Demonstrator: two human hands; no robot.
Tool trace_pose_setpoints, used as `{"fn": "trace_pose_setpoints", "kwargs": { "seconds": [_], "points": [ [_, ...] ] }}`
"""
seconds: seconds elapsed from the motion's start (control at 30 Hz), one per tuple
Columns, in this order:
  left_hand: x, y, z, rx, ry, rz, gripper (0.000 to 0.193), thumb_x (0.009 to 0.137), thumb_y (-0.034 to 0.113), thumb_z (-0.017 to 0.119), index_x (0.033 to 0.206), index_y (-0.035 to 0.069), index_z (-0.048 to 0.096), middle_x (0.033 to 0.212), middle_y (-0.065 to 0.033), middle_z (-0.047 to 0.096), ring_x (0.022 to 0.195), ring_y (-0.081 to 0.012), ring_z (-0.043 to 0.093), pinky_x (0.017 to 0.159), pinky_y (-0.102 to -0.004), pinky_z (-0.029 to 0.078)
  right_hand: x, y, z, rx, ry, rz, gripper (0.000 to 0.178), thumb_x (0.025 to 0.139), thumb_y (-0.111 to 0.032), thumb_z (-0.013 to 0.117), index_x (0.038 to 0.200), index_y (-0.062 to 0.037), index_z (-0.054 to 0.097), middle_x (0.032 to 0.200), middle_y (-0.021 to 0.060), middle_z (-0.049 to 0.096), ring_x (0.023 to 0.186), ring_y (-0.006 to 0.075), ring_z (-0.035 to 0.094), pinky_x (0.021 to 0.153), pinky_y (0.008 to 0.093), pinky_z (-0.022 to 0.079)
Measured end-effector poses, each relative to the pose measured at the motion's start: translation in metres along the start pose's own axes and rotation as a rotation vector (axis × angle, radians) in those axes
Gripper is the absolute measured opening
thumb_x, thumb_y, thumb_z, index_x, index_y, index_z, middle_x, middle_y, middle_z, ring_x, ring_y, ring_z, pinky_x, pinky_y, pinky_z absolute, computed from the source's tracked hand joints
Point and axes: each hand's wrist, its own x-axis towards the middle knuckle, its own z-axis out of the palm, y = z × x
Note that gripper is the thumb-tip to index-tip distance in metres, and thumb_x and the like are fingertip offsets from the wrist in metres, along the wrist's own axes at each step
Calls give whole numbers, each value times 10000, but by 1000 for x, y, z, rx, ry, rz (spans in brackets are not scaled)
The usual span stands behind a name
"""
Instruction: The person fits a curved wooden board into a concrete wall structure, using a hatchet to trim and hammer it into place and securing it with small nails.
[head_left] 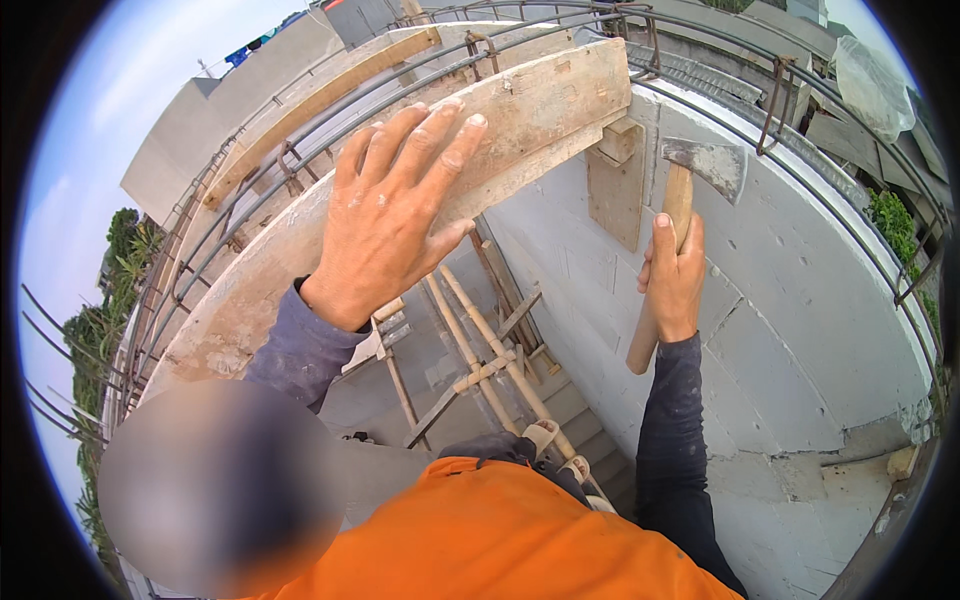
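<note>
My left hand [392,215] lies with spread fingers over the face of a long, pale wooden board [550,100], holding nothing. In my right hand [676,278] is a hatchet [708,168], its wooden handle wrapped by my fingers. The hatchet's worn grey head points up, in front of the white block wall [770,290] and to the right of the board's end. Between board and hatchet, a small wood block [620,142] and a flat wooden piece [614,196] sit against the wall, under the board's right end.
Steel rebar [400,95] with ties curves along the wall tops. Below me, bamboo poles [480,345] and planks cross above a drop, and my feet [545,435] stand on the poles. A clear plastic sheet [872,85] hangs at far right. A blurred patch covers the lower left.
</note>
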Motion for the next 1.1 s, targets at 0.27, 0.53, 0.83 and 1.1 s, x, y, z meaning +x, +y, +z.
{"fn": "trace_pose_setpoints", "kwargs": {
  "seconds": [0.27,0.53,0.83,1.1],
  "points": [
    [-142,-19,-13,43,174,-416,1045,694,388,945,1597,261,436,1684,-68,350,1579,-319,207,1302,-534,120,-29,-6,18,73,-72,60,405,1070,-442,527,1128,-42,507,715,23,491,479,100,495,411,263,430],
    [-173,-52,0,222,323,-435,1014,729,631,844,1595,286,445,1699,-62,346,1577,-332,244,1306,-553,48,-65,-34,82,208,-244,-71,591,1063,-437,526,1441,16,491,740,22,483,488,105,477,418,258,400],
    [-186,-67,-16,262,323,-333,1059,661,607,884,1558,210,483,1549,-46,498,1453,-251,411,1268,-504,184,-102,-51,99,293,-326,-96,587,1076,-411,510,1462,30,479,759,23,481,503,108,475,447,262,424],
    [-182,-65,-10,281,406,-307,1063,648,581,897,1548,188,489,1525,-60,509,1435,-253,425,1247,-520,241,-117,-56,93,306,-352,-221,569,1082,-408,490,1443,32,489,763,32,493,496,98,480,425,251,416]
  ]
}}
